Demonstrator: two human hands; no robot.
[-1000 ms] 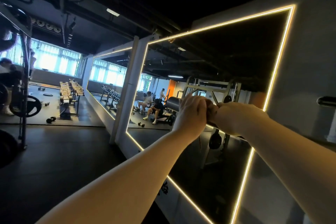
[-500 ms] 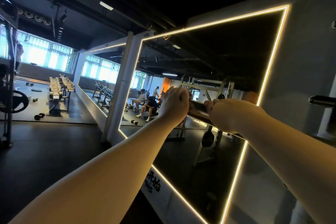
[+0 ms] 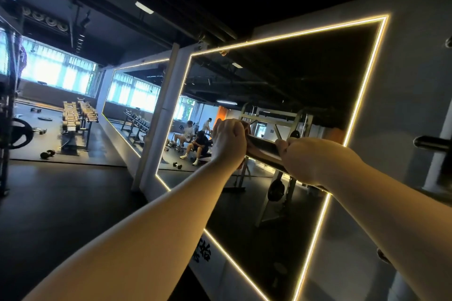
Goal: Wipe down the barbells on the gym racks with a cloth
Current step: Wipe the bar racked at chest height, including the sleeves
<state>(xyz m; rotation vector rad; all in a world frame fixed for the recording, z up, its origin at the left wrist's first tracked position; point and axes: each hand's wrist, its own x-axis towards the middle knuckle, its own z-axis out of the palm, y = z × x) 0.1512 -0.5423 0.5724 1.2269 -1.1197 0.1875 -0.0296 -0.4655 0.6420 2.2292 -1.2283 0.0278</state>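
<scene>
Bare forearms reached out from the bottom of the view, washed yellow by strip lighting. At their ends the left hand [image 3: 228, 140] was curled in a fist round the barbell [image 3: 261, 148]. The right hand [image 3: 307, 160] gripped the same bar further right, fingers wrapped over it.

A second earlier the two fists had been pressed knuckle to knuckle, and half a second earlier a short gap had opened. Now they stood clearly apart, with a stretch of bare bar between them. I judged that the left hand had been drawn along the bar in a wiping stroke while the right steadied it, so this length was being covered and more of the bar remained.

A reddish scrap [image 3: 245, 126] showed past the left knuckles. It was probably the cloth, though too little showed to be sure.

The bar looked dark, smooth and glossy, catching a pale streak of light. It sloped down to the right and disappeared behind the right wrist.

Beyond it hung a large mirror [image 3: 293, 76] edged with glowing strip, and well off to the left stood a dumbbell rack [image 3: 78, 115].
</scene>
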